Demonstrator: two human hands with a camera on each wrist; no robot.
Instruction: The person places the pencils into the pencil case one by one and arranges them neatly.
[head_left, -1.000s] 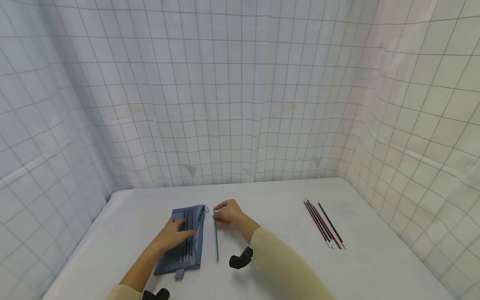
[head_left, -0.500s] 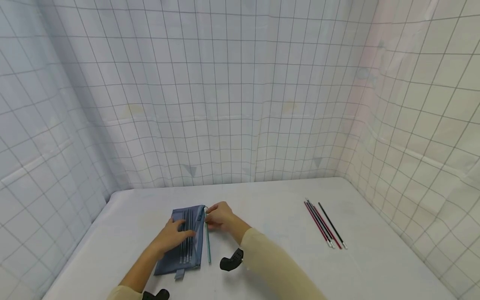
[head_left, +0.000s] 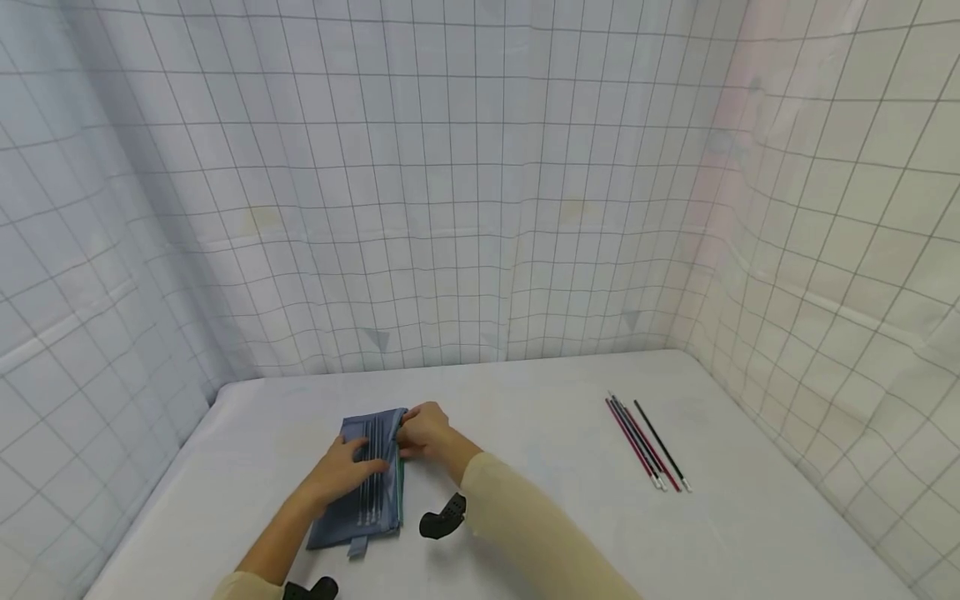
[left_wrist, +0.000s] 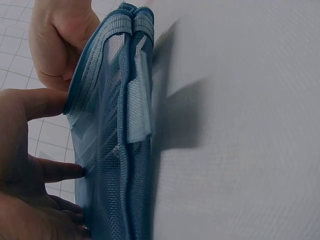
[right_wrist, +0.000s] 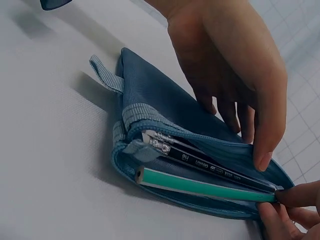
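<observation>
A blue mesh pencil case (head_left: 345, 518) lies flat on the table, its zip open along the right side. My left hand (head_left: 336, 482) rests on top with spread fingers, the thumb near the zip edge in the right wrist view. My right hand (head_left: 433, 435) is at the far right corner of the case. Between its thumb and fingers it pinches one end of a green pencil (right_wrist: 202, 186), which lies along the open mouth, within the zip edges. Black pencils (right_wrist: 205, 165) with white erasers are inside the case beside it.
Several red and black pencils (head_left: 637, 442) lie on the white table (head_left: 555, 517) to the right. A fabric tab (head_left: 358, 547) sticks out from the case's near end. White gridded cloth (head_left: 465, 250) hangs behind and at both sides.
My right hand has moved left with the green pencil, from the table beside the case into its open mouth. The left hand has stayed on the case.
</observation>
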